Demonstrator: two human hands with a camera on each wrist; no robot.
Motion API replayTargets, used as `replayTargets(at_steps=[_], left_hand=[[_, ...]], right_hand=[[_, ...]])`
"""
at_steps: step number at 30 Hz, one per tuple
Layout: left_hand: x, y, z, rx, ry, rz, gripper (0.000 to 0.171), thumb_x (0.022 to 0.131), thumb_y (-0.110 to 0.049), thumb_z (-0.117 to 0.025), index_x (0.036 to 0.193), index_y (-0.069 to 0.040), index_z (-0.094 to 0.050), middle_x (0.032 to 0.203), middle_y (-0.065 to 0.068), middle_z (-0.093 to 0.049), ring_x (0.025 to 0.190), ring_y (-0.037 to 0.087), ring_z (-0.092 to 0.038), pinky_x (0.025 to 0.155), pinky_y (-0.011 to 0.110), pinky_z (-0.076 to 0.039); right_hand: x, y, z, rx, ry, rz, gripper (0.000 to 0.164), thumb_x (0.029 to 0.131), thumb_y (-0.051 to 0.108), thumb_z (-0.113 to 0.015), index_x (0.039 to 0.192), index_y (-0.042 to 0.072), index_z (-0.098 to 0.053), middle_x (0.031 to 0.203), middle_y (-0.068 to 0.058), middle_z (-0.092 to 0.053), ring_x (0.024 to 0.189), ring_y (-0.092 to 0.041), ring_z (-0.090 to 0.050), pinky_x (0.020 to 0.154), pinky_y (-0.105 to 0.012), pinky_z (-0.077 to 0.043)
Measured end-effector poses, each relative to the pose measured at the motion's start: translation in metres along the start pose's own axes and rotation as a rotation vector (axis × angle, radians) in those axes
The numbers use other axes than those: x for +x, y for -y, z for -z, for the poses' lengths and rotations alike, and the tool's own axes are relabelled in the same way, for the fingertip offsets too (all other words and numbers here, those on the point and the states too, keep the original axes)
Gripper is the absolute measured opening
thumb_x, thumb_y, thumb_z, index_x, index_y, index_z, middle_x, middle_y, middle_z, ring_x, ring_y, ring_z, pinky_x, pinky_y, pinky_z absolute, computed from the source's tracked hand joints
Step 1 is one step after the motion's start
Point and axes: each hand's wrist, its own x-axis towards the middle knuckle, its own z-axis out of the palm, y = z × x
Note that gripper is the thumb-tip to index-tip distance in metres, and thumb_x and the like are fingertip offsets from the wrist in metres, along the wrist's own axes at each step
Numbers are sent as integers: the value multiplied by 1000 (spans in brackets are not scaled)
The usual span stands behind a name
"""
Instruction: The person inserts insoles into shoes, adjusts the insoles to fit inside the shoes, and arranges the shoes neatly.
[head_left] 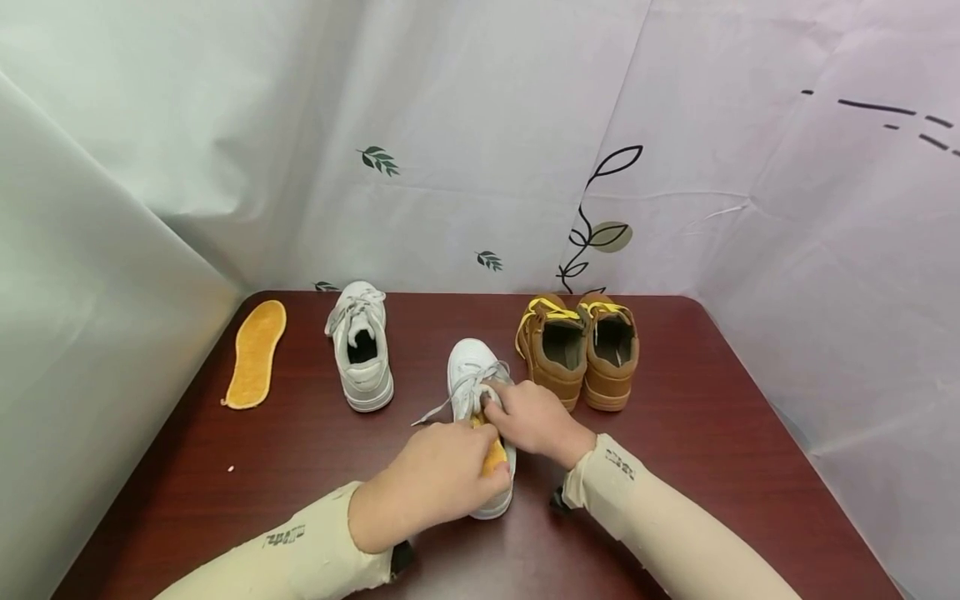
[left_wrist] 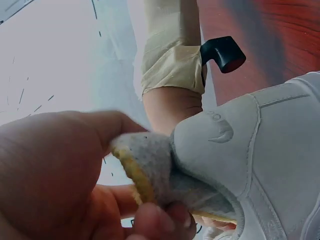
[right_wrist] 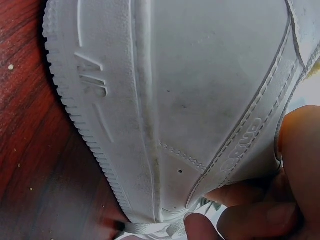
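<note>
A white sneaker (head_left: 467, 357) sits mid-table, toe pointing away, laces loose. Partly inside its opening is a yellow fuzzy insole (head_left: 495, 458) with a pale grey underside, which shows in the left wrist view as the insole (left_wrist: 150, 155) bends up at the heel. My left hand (head_left: 431, 477) pinches that raised heel end between thumb and fingers. From the right, my right hand (head_left: 536, 421) grips the sneaker at its tongue; in the right wrist view its curled fingers (right_wrist: 257, 220) are at the opening's edge near the laces. The insole's front end is hidden inside.
A second white sneaker (head_left: 367, 375) stands back left. Farther left lies another yellow insole (head_left: 255, 354). A pair of brown shoes with yellow laces, the left brown shoe (head_left: 536, 354) and the right brown shoe (head_left: 609, 387), stands close beyond my right hand. Curtains (head_left: 480, 125) border the dark red table (head_left: 712, 467).
</note>
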Motion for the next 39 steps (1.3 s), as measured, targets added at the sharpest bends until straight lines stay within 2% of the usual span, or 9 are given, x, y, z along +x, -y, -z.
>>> replayTargets(at_steps=[1,4,9,12,19,24,30,35,39], left_hand=[[0,0,0,-4,-30,-19,18,83,-32,-62,71,-19,-55,62,-5,-48,53,17,-53,45,34,-38],[1,2,1,-17,-96,-73,30,85,-24,-63,60,-21,-48,58,-5,-47,52,18,-54,45,33,-40],[-1,3,8,-37,-62,-109,38,84,-31,-72,56,-22,-48,54,-9,-43,48,12,-47,44,29,-36],[-1,3,10,-40,-50,-114,40,81,-29,-73,53,-21,-46,52,-9,-40,48,10,-41,44,28,-34],[4,5,6,0,-106,-149,34,80,-21,-71,54,-17,-50,53,-3,-48,53,17,-53,50,36,-43],[11,12,-7,16,-106,-129,34,84,-20,-72,56,-17,-52,58,0,-54,59,19,-59,54,39,-47],[19,17,-20,-6,-103,-96,40,86,-21,-72,55,-22,-47,54,-5,-51,56,17,-58,53,36,-46],[26,19,-30,55,-129,-76,34,84,-22,-73,58,-20,-51,56,-3,-56,55,18,-59,52,38,-48],[29,20,-38,121,-117,-26,28,82,-27,-74,61,-18,-57,59,0,-61,54,21,-61,47,39,-48]], right_hand=[[0,0,0,0,0,0,28,101,35,-46,101,15,-67,61,3,-56,64,-16,-62,58,-37,-49],[0,1,1,3,-1,-1,29,102,35,-46,101,16,-67,61,3,-56,64,-16,-62,58,-37,-49],[0,1,2,8,0,-1,30,102,36,-46,105,15,-68,65,1,-59,67,-17,-64,59,-38,-50],[-1,0,2,6,-7,-1,30,102,36,-46,104,15,-67,65,1,-59,66,-17,-63,58,-38,-50],[-1,1,2,7,-14,0,28,102,35,-47,102,15,-67,62,3,-57,65,-17,-63,58,-38,-49],[-1,1,-1,4,-16,4,27,102,34,-47,101,16,-67,62,3,-56,63,-16,-62,57,-37,-49],[-1,0,-1,0,-10,3,32,102,35,-46,109,13,-68,63,2,-58,64,-16,-62,57,-37,-49],[-1,-1,-2,-4,-3,-6,39,102,36,-46,124,12,-67,73,-4,-67,72,-20,-68,62,-39,-53],[-1,-1,-3,-10,3,-5,40,103,37,-46,128,12,-66,77,-6,-70,75,-22,-69,64,-40,-54]])
